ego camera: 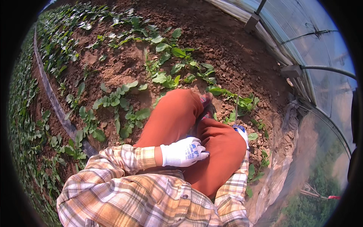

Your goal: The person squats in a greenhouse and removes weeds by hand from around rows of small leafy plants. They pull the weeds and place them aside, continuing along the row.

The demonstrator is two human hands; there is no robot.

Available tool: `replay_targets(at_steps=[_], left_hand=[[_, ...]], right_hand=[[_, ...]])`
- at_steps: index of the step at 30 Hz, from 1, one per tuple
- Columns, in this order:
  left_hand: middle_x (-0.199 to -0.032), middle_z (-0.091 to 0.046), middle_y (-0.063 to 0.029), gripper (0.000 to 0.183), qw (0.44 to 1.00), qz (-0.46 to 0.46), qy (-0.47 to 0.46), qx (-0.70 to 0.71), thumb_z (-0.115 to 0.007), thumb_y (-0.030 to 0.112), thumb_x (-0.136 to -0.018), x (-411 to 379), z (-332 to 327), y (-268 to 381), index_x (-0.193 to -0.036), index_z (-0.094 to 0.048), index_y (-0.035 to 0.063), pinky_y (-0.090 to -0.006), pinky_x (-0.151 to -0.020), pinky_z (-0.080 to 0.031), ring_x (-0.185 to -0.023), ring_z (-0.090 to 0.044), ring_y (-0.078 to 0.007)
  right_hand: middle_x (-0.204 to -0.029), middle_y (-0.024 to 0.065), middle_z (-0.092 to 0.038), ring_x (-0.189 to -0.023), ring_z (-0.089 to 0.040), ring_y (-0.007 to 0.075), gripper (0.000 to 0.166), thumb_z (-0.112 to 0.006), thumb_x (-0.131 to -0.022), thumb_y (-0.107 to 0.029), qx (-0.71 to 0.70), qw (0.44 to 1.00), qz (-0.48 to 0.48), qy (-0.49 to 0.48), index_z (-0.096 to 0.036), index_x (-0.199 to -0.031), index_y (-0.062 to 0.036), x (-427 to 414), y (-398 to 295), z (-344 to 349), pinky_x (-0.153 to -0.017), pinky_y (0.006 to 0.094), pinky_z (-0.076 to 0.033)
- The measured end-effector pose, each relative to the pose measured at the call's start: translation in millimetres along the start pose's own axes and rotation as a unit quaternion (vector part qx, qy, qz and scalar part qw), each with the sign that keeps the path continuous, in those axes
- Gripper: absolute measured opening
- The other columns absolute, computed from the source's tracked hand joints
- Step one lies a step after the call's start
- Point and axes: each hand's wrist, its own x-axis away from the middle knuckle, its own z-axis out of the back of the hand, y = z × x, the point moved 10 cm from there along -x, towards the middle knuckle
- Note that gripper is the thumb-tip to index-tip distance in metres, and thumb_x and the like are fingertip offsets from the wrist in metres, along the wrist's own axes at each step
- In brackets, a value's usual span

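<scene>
My left hand (184, 151), in a white knit glove with printed writing and dark blue fingertips, lies across my lap. Its fingers are curled over the inner thigh of my orange-red trousers (175, 113); nothing shows in them, though the palm is hidden. Beyond my right knee, my right hand (241, 132) wears a matching glove and is partly covered by the leg. A thin, dark metal rod of a hand tool (236, 109) rises from its grip towards a low leafy plant (247, 102). The tool's handle is hidden, and its far end is hard to make out.
Rows of green plants (119, 99) grow in reddish, clumpy soil (227, 56). A dark flat hose (56, 105) runs along the left. Clear plastic greenhouse film (317, 133) curves up at the right, with metal hoops, blocks (291, 71) and crumpled sheeting (283, 161) at its foot.
</scene>
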Motion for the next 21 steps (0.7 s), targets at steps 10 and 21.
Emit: replay_targets(at_steps=[10, 21], left_hand=[[-0.117, -0.057, -0.0211, 0.038, 0.941, 0.101, 0.304, 0.110, -0.056, 0.002, -0.079, 115, 244, -9, -0.116, -0.053, -0.0065, -0.0411, -0.088, -0.046, -0.098, -0.061, -0.0302], [-0.112, -0.060, -0.0134, 0.028, 0.800, 0.280, 0.456, 0.272, -0.045, -0.001, -0.090, 175, 245, -137, -0.115, -0.054, -0.0076, -0.0300, -0.091, -0.045, -0.101, -0.059, -0.0182]], right_hand=[[-0.072, -0.0015, -0.057, -0.063, -0.048, 0.0090, 0.011, -0.054, -0.087, -0.012, -0.043, 0.999, -0.016, 0.007, -0.060, -0.080, -0.0044, -6, -28, -9, -0.059, 0.0254, -0.041], [-0.067, -0.0013, -0.055, -0.057, -0.046, 0.0072, 0.006, -0.058, -0.085, -0.009, -0.132, 0.986, -0.094, -0.023, -0.059, -0.082, -0.0032, -29, -69, -41, -0.053, 0.0228, -0.038]])
